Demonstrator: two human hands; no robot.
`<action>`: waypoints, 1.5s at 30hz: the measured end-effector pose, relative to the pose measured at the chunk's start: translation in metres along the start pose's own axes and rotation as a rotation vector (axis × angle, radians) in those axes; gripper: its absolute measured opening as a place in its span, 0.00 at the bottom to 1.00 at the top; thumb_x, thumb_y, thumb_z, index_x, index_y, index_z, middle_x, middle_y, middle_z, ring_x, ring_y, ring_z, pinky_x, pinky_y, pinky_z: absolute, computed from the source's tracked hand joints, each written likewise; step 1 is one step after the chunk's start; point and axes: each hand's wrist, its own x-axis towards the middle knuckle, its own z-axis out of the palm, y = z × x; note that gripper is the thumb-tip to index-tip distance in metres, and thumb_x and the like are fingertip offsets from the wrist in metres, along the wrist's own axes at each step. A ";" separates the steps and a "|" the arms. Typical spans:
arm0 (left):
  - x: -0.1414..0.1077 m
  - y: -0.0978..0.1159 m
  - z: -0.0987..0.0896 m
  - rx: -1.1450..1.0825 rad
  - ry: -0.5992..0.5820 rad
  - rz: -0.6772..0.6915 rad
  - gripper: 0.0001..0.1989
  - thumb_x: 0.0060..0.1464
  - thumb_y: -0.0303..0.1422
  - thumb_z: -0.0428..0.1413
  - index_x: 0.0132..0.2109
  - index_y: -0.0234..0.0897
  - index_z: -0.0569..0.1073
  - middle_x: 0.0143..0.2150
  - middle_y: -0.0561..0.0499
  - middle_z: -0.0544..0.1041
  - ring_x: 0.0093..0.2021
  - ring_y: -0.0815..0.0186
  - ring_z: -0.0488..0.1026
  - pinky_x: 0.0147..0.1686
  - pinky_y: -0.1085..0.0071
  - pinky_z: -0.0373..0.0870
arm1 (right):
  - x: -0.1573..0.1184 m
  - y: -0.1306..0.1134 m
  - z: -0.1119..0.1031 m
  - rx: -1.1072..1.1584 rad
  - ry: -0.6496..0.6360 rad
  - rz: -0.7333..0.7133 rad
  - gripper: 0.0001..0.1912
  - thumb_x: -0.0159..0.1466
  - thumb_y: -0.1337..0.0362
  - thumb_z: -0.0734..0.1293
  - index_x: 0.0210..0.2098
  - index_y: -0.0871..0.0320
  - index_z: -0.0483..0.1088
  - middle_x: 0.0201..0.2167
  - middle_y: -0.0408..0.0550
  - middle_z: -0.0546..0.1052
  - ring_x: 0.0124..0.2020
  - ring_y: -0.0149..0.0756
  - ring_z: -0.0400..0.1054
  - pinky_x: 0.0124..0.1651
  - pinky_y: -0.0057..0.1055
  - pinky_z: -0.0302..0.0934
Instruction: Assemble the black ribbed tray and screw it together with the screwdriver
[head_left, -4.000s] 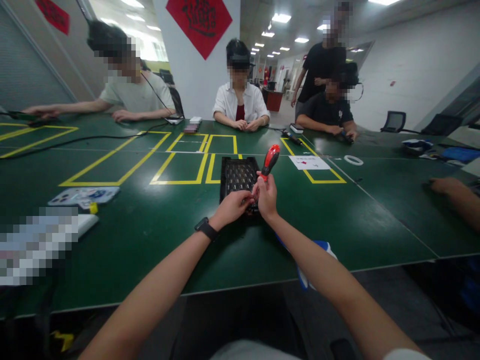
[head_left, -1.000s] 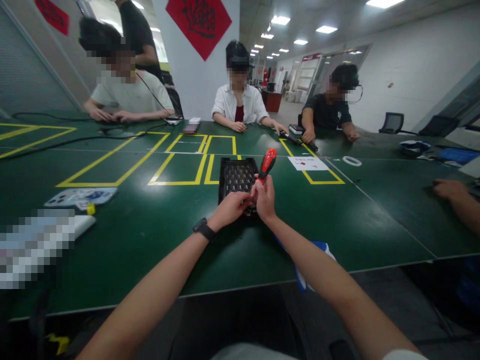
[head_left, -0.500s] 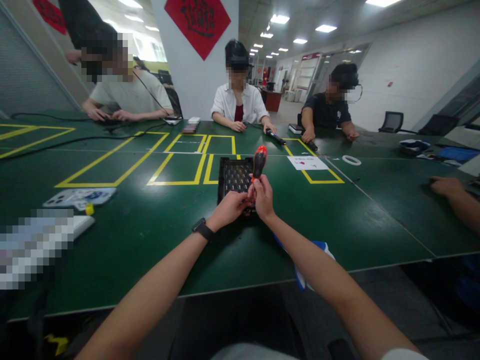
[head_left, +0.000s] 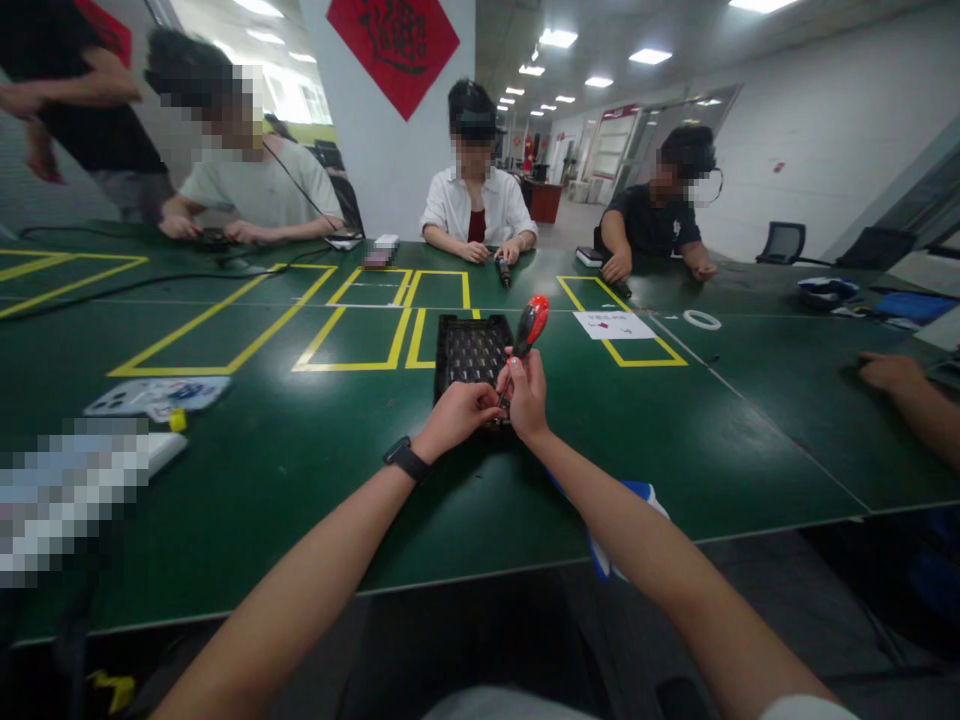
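Note:
A screwdriver with a red and black handle is held in my right hand, its handle up and leaning right. Beneath the hands lies a black tray holding several small metal pieces in rows. Over the tray's near part, my left hand has its fingers pinched beside the screwdriver's lower end. What those fingers hold is too small to make out. The screwdriver's tip is hidden among the fingers. A black watch is on my left wrist.
Yellow tape outlines mark the green table. A phone-like case lies left, a paper sheet and a white ring right. A blue and white item lies under my right forearm. Several people sit around the table.
The screwdriver's handle has tilted further right, while both my hands stay nearly in place. Across the table, a person's hand has drawn a dark tool to the left. A standing person shows more at far left.

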 end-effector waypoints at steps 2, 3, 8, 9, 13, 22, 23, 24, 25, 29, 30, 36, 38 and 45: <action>0.001 0.000 -0.001 0.004 -0.017 0.023 0.08 0.50 0.34 0.59 0.31 0.33 0.74 0.27 0.53 0.76 0.27 0.70 0.69 0.29 0.76 0.60 | 0.001 -0.001 0.000 -0.001 -0.023 0.003 0.13 0.65 0.55 0.57 0.43 0.56 0.62 0.17 0.34 0.62 0.16 0.22 0.53 0.22 0.21 0.51; 0.001 0.000 -0.001 0.013 -0.025 0.033 0.07 0.51 0.34 0.58 0.31 0.33 0.75 0.27 0.53 0.76 0.27 0.71 0.69 0.29 0.76 0.59 | 0.001 -0.001 -0.001 -0.003 -0.043 0.010 0.13 0.65 0.55 0.57 0.42 0.56 0.62 0.17 0.34 0.62 0.16 0.22 0.53 0.22 0.21 0.51; 0.001 0.002 -0.002 0.024 -0.033 0.047 0.06 0.52 0.31 0.56 0.29 0.32 0.72 0.27 0.52 0.75 0.27 0.70 0.69 0.30 0.76 0.60 | 0.000 -0.003 -0.001 -0.049 -0.104 0.013 0.13 0.64 0.54 0.57 0.41 0.57 0.63 0.17 0.34 0.62 0.17 0.23 0.56 0.23 0.22 0.54; 0.001 0.002 -0.001 0.025 -0.018 0.045 0.06 0.52 0.31 0.57 0.29 0.33 0.72 0.27 0.53 0.75 0.27 0.70 0.69 0.30 0.76 0.60 | 0.000 -0.004 0.000 -0.058 -0.098 0.002 0.13 0.65 0.54 0.57 0.41 0.57 0.63 0.17 0.34 0.63 0.17 0.23 0.56 0.24 0.22 0.54; 0.001 0.003 -0.001 0.070 0.034 0.012 0.08 0.50 0.34 0.59 0.29 0.34 0.71 0.27 0.53 0.74 0.27 0.70 0.67 0.29 0.75 0.59 | -0.003 -0.005 0.000 -0.067 -0.062 -0.026 0.12 0.65 0.55 0.57 0.41 0.56 0.62 0.17 0.34 0.63 0.17 0.23 0.57 0.24 0.22 0.56; 0.001 -0.002 0.000 0.185 0.024 0.045 0.07 0.51 0.34 0.58 0.31 0.34 0.71 0.29 0.51 0.72 0.29 0.68 0.66 0.31 0.73 0.59 | 0.000 -0.004 0.001 -0.021 -0.079 -0.002 0.11 0.64 0.56 0.58 0.42 0.56 0.61 0.17 0.34 0.63 0.16 0.22 0.56 0.22 0.21 0.53; 0.000 -0.002 0.000 0.183 0.021 0.050 0.07 0.52 0.34 0.57 0.32 0.34 0.72 0.29 0.50 0.72 0.30 0.68 0.67 0.32 0.73 0.60 | 0.000 -0.003 0.000 -0.010 -0.096 0.007 0.11 0.64 0.56 0.58 0.41 0.56 0.61 0.17 0.34 0.63 0.16 0.22 0.55 0.22 0.21 0.53; 0.000 -0.003 0.000 0.177 0.014 0.053 0.06 0.53 0.34 0.56 0.33 0.34 0.72 0.30 0.50 0.73 0.30 0.68 0.67 0.32 0.73 0.60 | 0.001 -0.003 0.000 0.000 -0.112 0.016 0.11 0.64 0.55 0.58 0.41 0.56 0.61 0.17 0.34 0.63 0.16 0.22 0.55 0.22 0.21 0.52; 0.000 -0.003 0.000 0.165 0.004 0.055 0.06 0.53 0.33 0.55 0.34 0.34 0.73 0.30 0.50 0.73 0.30 0.67 0.68 0.33 0.73 0.61 | 0.001 -0.002 0.000 0.005 -0.125 0.025 0.12 0.64 0.55 0.58 0.41 0.56 0.62 0.17 0.34 0.62 0.16 0.22 0.55 0.22 0.21 0.52; 0.000 -0.002 0.000 0.093 -0.036 0.062 0.06 0.55 0.30 0.52 0.35 0.34 0.73 0.31 0.49 0.75 0.32 0.67 0.69 0.35 0.73 0.62 | 0.000 0.000 0.000 -0.024 -0.139 0.028 0.13 0.64 0.54 0.58 0.42 0.56 0.62 0.17 0.34 0.62 0.17 0.23 0.55 0.23 0.21 0.53; 0.000 -0.001 -0.001 0.081 -0.040 0.063 0.06 0.55 0.30 0.52 0.35 0.34 0.73 0.31 0.49 0.75 0.32 0.67 0.69 0.35 0.72 0.63 | 0.000 0.000 0.000 -0.032 -0.130 0.020 0.14 0.64 0.54 0.59 0.42 0.56 0.63 0.17 0.34 0.62 0.17 0.23 0.56 0.23 0.21 0.53; 0.001 -0.001 -0.001 0.112 0.012 0.021 0.08 0.50 0.35 0.58 0.31 0.35 0.72 0.31 0.51 0.75 0.32 0.66 0.69 0.34 0.72 0.62 | -0.001 -0.003 0.000 -0.044 -0.063 -0.015 0.12 0.64 0.54 0.58 0.42 0.55 0.63 0.17 0.34 0.61 0.17 0.23 0.55 0.23 0.22 0.54; 0.001 -0.001 -0.001 0.120 0.016 0.013 0.08 0.50 0.36 0.59 0.31 0.35 0.71 0.30 0.51 0.74 0.31 0.66 0.68 0.32 0.72 0.61 | -0.001 -0.004 0.000 -0.042 -0.063 -0.012 0.12 0.64 0.55 0.59 0.41 0.55 0.63 0.17 0.34 0.62 0.17 0.23 0.56 0.23 0.22 0.54; 0.001 -0.003 -0.002 0.143 -0.022 0.046 0.07 0.55 0.33 0.55 0.33 0.34 0.73 0.30 0.50 0.73 0.31 0.67 0.68 0.33 0.73 0.61 | 0.002 -0.001 0.000 -0.002 -0.091 0.032 0.13 0.64 0.54 0.59 0.42 0.55 0.62 0.17 0.34 0.63 0.16 0.22 0.56 0.22 0.21 0.54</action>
